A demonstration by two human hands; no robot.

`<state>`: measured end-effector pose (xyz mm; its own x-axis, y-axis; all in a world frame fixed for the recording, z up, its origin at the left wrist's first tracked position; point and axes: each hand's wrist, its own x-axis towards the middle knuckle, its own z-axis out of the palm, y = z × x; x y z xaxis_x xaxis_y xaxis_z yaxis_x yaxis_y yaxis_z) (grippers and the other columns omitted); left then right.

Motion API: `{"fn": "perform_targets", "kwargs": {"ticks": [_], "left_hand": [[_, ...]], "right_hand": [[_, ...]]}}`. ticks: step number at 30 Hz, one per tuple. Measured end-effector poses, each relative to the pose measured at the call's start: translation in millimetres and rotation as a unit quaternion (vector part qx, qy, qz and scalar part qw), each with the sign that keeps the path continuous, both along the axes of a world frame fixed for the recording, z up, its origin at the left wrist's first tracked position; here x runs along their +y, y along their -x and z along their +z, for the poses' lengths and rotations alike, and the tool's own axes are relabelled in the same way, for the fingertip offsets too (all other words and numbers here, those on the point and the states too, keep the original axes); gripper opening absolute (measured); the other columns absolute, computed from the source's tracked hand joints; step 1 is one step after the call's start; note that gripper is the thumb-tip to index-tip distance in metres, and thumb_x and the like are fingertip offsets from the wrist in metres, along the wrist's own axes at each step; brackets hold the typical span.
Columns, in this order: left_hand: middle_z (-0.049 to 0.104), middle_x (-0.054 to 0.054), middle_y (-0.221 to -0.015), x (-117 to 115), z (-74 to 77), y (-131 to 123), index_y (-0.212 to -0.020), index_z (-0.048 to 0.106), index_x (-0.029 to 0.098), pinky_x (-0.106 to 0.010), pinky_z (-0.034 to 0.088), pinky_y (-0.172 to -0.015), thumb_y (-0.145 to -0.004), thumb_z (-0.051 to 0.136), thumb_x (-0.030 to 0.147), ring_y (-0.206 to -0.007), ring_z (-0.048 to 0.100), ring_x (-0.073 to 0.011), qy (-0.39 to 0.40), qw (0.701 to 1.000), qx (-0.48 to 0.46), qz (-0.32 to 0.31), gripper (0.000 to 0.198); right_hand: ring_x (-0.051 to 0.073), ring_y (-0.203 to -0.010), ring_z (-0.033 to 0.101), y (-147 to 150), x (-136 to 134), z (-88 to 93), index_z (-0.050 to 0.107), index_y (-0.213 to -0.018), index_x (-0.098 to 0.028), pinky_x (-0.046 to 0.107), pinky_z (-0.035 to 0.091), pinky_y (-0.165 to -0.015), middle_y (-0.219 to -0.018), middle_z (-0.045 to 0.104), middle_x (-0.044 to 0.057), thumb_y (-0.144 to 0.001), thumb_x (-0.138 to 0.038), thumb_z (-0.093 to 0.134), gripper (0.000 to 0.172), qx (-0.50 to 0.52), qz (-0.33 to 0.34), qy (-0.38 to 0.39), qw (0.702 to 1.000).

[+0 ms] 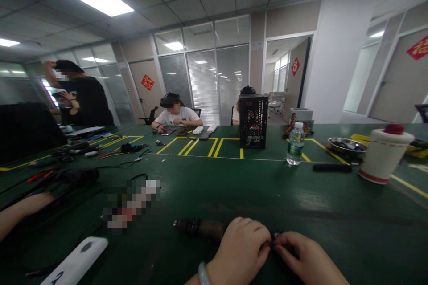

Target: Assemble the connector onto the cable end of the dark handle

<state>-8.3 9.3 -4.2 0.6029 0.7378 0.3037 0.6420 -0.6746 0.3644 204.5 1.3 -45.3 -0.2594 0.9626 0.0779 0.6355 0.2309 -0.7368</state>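
Bare, rounded knuckles come first: my left hand [242, 247], a smooth pale bangle [203, 274] at its wrist, curls against the near end of the dark cylindrical tool [202, 228]; I can't tell if it touches it. Just right of the tool, my right hand [302, 251] meets the left, and the fingers of both pinch narrowly on a small piece [276, 235], pale-tipped and mostly hidden.

From the left, taking the tool as landmark: well left of it reaches another person's bare forearm [28, 209]. Left and nearer lies a long white plastic block [78, 259] with rounded corners. The tool itself lies flat on the smooth green counter [207, 178], ribbed toward its narrow metal tip. Beyond it to the right stand a boxy black perforated case [253, 122], then a clear ridged bottle [295, 144] with a green label. Farther right come a slim matte black bar [332, 168], a shiny round metal bowl [347, 148] and a tapered white tub [384, 156], red-banded at its base.
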Motion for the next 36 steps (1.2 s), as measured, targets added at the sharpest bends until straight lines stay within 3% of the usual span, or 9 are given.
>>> {"fn": "perform_targets", "kwargs": {"ticks": [10, 27, 36], "left_hand": [[0.067, 0.004, -0.096, -1.0, 2.1, -0.3, -0.091, 0.062, 0.024, -0.032, 0.039, -0.083, -0.089, 0.067, 0.022, -0.093, 0.06, -0.0192, 0.006, 1.0, 0.009, 0.007, 0.006], [0.065, 0.004, -0.095, -1.5, 0.2, -0.2, -0.097, 0.059, 0.024, -0.033, 0.039, -0.082, -0.084, 0.07, 0.022, -0.091, 0.059, -0.0199, 0.014, 0.999, 0.007, 0.034, 0.017], [0.066, 0.006, -0.098, 1.2, -1.6, 0.3, -0.093, 0.061, 0.026, -0.032, 0.037, -0.083, -0.087, 0.071, 0.022, -0.094, 0.058, -0.0192, 0.015, 1.0, -0.016, 0.007, 0.012]], "right_hand": [[0.023, -0.086, 0.069, 1.9, -1.2, 5.0, 0.078, -0.092, -0.028, 0.025, 0.051, -0.077, -0.093, 0.076, 0.001, -0.087, -0.03, 0.061, 0.017, 0.01, 0.007, 0.012, 1.0], [0.021, -0.078, 0.068, 0.6, 0.3, -1.1, 0.075, -0.081, -0.025, 0.023, 0.049, -0.069, -0.083, 0.074, 0.0, -0.086, -0.028, 0.061, 0.015, 0.01, 0.0, 0.002, 1.0], [0.021, -0.078, 0.069, 0.9, -0.5, 0.3, 0.076, -0.083, -0.026, 0.023, 0.049, -0.068, -0.084, 0.075, 0.0, -0.087, -0.033, 0.061, 0.017, 0.007, -0.029, 0.022, 0.999]]}}
